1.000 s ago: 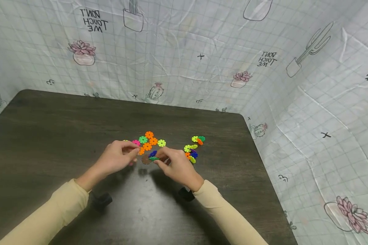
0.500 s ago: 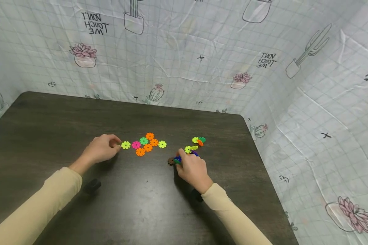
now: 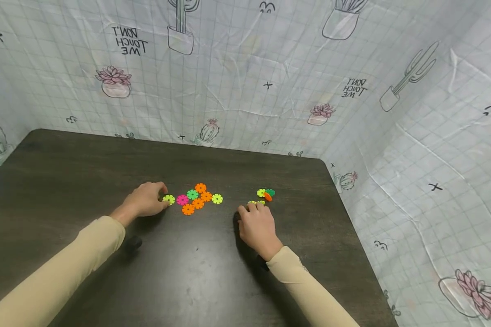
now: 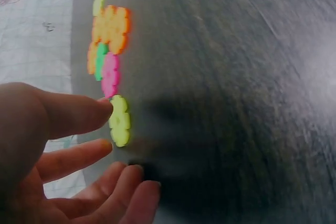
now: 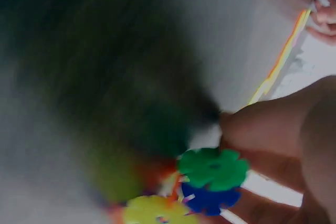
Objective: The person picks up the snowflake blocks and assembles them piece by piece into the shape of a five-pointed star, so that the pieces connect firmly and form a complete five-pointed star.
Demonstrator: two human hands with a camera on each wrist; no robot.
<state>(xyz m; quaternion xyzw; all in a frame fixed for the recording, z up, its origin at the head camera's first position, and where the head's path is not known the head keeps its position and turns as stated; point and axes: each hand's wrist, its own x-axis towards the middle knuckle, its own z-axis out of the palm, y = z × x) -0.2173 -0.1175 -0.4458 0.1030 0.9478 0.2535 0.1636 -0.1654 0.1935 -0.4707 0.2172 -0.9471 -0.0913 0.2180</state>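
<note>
- On the dark wooden table [image 3: 86, 163], at the left, the left hand [image 3: 145, 202] rests with its fingers loosely spread; the left wrist view shows the fingers [image 4: 79, 111] straight and parted, gripping nothing.
- Just at the fingertips of that hand lies a yellow-green flower disc [image 3: 168, 199], flat on the table; in the left wrist view a fingertip touches or nearly touches its edge [image 4: 119, 120].
- To the right of it, a flat cluster of discs [image 3: 194, 200]: one pink, one green, several orange, each touching its neighbour, with a further yellow-green disc [image 3: 217, 198] just beside the cluster's right end.
- Right of centre, the right hand [image 3: 257, 225] lies knuckles up on the table, fingers curled downward over a small assembly of joined discs [image 5: 210, 179]; the right wrist view shows a green and a blue disc held against the fingers, with yellow and orange pieces blurred beside them.
- Just beyond the right fingertips, a small group of yellow-green, orange and green discs [image 3: 266, 194] lies near the table's right edge.
- Behind and to the right, a gridded cloth backdrop [image 3: 393, 136] printed with cacti and potted flowers encloses the table.
</note>
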